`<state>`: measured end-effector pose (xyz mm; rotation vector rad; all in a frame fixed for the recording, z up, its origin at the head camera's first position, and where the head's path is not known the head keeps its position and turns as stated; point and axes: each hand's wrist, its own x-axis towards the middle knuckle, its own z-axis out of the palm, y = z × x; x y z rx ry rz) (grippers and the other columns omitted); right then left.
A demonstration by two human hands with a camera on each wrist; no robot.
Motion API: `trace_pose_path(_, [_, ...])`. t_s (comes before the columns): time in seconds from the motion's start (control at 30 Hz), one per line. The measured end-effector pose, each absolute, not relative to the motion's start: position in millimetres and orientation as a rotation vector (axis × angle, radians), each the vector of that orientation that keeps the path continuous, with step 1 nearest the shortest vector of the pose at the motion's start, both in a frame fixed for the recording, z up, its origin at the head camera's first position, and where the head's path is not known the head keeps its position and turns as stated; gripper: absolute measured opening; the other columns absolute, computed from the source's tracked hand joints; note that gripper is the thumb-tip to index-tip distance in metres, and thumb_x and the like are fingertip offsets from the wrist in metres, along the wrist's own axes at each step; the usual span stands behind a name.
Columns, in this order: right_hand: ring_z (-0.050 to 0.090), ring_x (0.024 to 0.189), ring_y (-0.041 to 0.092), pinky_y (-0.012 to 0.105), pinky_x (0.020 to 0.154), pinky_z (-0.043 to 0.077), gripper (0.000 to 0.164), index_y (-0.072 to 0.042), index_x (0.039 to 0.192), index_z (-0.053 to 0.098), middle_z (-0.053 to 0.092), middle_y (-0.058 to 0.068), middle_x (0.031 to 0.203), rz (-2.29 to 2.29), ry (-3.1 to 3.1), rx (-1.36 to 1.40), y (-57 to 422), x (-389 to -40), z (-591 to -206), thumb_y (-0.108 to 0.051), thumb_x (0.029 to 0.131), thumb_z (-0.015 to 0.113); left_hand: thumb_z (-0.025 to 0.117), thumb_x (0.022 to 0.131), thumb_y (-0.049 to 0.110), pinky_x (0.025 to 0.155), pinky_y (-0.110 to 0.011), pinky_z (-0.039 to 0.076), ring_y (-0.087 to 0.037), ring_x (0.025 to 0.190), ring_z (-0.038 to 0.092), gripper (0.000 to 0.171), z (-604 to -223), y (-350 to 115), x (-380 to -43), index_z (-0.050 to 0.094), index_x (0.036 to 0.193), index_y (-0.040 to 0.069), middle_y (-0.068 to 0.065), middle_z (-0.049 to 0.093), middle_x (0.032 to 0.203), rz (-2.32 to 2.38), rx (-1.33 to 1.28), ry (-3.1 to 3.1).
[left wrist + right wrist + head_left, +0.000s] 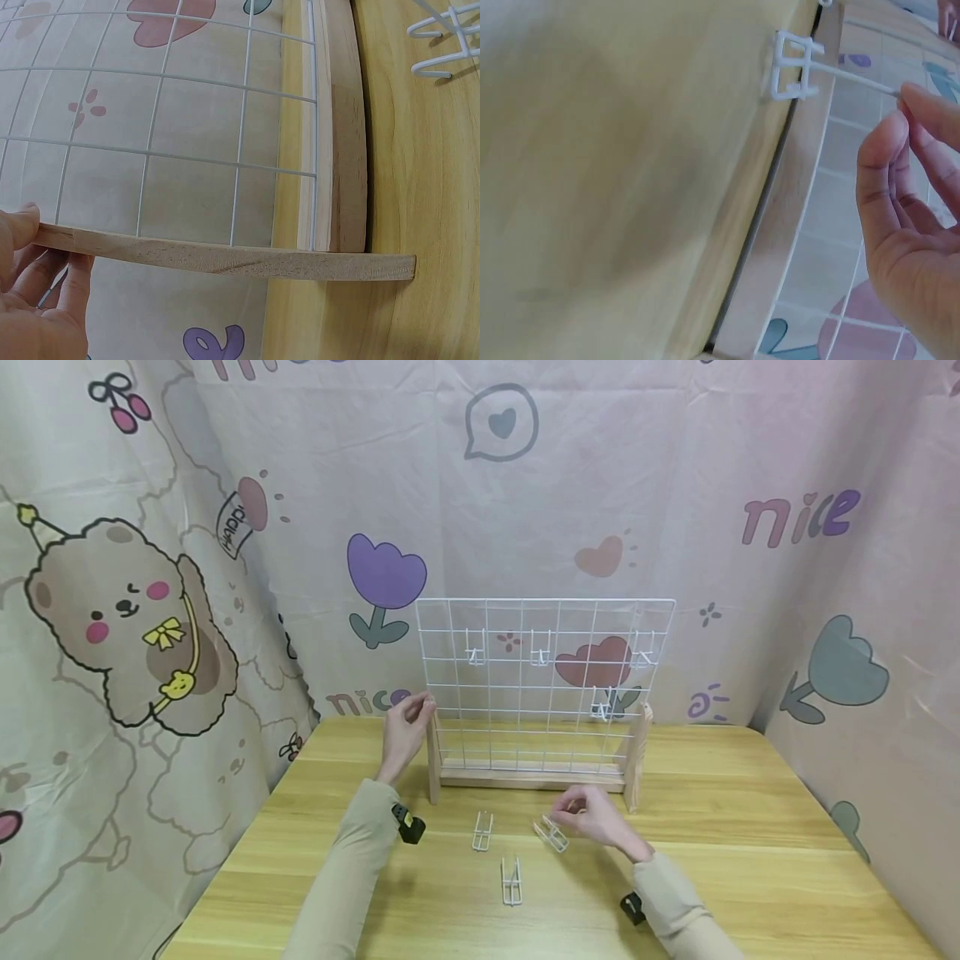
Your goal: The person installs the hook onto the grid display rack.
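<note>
More than half done, it seems

Four hooks are up on the white wire grid. Three sit in a row near the top: the left hook, the middle hook and the right hook. The lower hook is below them, toward the right side.

If all the hooks belong up there, three are left. The back hook and the front hook lie on the tabletop. The held hook is in front of the wooden stand. The right hand pinches the end of its long wire, thumb and finger close together. I can't tell if it is all the way off the tabletop.

The left hand grips the left post, thumb on one side, fingers on the other.
</note>
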<state>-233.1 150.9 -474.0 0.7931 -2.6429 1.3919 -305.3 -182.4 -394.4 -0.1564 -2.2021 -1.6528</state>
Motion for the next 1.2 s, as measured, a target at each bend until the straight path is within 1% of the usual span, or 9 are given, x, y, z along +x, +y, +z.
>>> trace_pose_path(0.13, [0.063,0.066,0.010,0.017,0.052,0.053,0.006,-0.001,0.086,0.073,0.071,0.014,0.086,1.442,-2.678,0.824,158,-233,-472,-0.007,0.088,0.074,0.063,0.101,0.015,0.106,-0.046,0.053,-0.037,0.124,0.065,0.038,-390,-181,-302,0.061,0.133,-0.004,-0.024,0.065,0.133,-1.641,-0.165,-2.202])
trace_pose_path(0.3, [0.061,0.061,0.013,0.021,0.049,0.054,0.011,0.005,0.092,0.071,0.070,0.018,0.087,1.498,-2.715,0.846,162,-233,-473,-0.006,0.089,0.072,0.063,0.100,0.015,0.106,-0.048,0.053,-0.037,0.124,0.064,0.039,-390,-180,-302,0.060,0.133,-0.006,-0.024,0.065,0.132,-1.618,-0.167,-2.206])
trace_pose_path(0.37, [0.063,0.065,0.013,0.023,0.051,0.056,0.019,0.009,0.100,0.069,0.069,0.021,0.090,1.542,-2.733,0.865,163,-235,-474,-0.005,0.088,0.074,0.064,0.100,0.016,0.106,-0.048,0.053,-0.036,0.123,0.065,0.039,-394,-182,-306,0.061,0.133,-0.005,-0.023,0.066,0.131,-1.609,-0.166,-2.203])
trace_pose_path(0.5, [0.067,0.075,0.013,0.024,0.059,0.059,0.039,0.012,0.116,0.064,0.068,0.021,0.099,1.618,-2.787,0.912,169,-241,-477,-0.007,0.085,0.077,0.064,0.100,0.017,0.105,-0.048,0.054,-0.038,0.122,0.065,0.038,-394,-182,-306,0.062,0.132,-0.003,-0.024,0.066,0.131,-1.604,-0.170,-2.198])
trace_pose_path(0.57, [0.066,0.077,0.012,0.025,0.061,0.060,0.043,0.011,0.120,0.061,0.066,0.021,0.103,1.666,-2.826,0.903,170,-244,-478,-0.007,0.085,0.077,0.064,0.100,0.018,0.105,-0.048,0.054,-0.038,0.123,0.065,0.037,-394,-182,-306,0.062,0.132,-0.002,-0.024,0.066,0.131,-1.604,-0.171,-2.199])
trace_pose_path(0.73, [0.062,0.071,0.011,0.020,0.057,0.056,0.039,0.012,0.118,0.060,0.064,0.021,0.106,1.822,-2.889,0.846,172,-251,-482,0.000,0.084,0.074,0.064,0.100,0.018,0.106,-0.047,0.053,-0.037,0.124,0.064,0.039,-395,-182,-306,0.061,0.133,-0.003,-0.024,0.065,0.133,-1.607,-0.161,-2.214])
trace_pose_path(0.87, [0.060,0.068,0.009,0.017,0.055,0.053,0.037,0.013,0.115,0.061,0.064,0.022,0.107,1.858,-2.899,0.865,172,-254,-484,0.005,0.082,0.074,0.064,0.100,0.017,0.106,-0.047,0.053,-0.037,0.124,0.064,0.038,-395,-182,-306,0.062,0.132,-0.003,-0.023,0.065,0.132,-1.610,-0.161,-2.207])
trace_pose_path(1.03, [0.059,0.071,0.009,0.015,0.054,0.051,0.038,0.015,0.115,0.061,0.064,0.025,0.101,1.850,-2.906,0.887,172,-258,-488,0.008,0.080,0.074,0.064,0.100,0.017,0.106,-0.048,0.053,-0.037,0.124,0.064,0.037,-395,-182,-307,0.062,0.132,-0.003,-0.024,0.065,0.132,-1.617,-0.167,-2.200])
trace_pose_path(1.2, [0.056,0.067,0.008,0.014,0.053,0.048,0.035,0.017,0.112,0.061,0.064,0.030,0.096,1.886,-2.905,0.870,171,-260,-490,0.009,0.080,0.073,0.063,0.101,0.016,0.107,-0.048,0.052,-0.038,0.125,0.063,0.038,-395,-181,-308,0.060,0.133,-0.005,-0.025,0.063,0.134,-1.629,-0.158,-2.205])
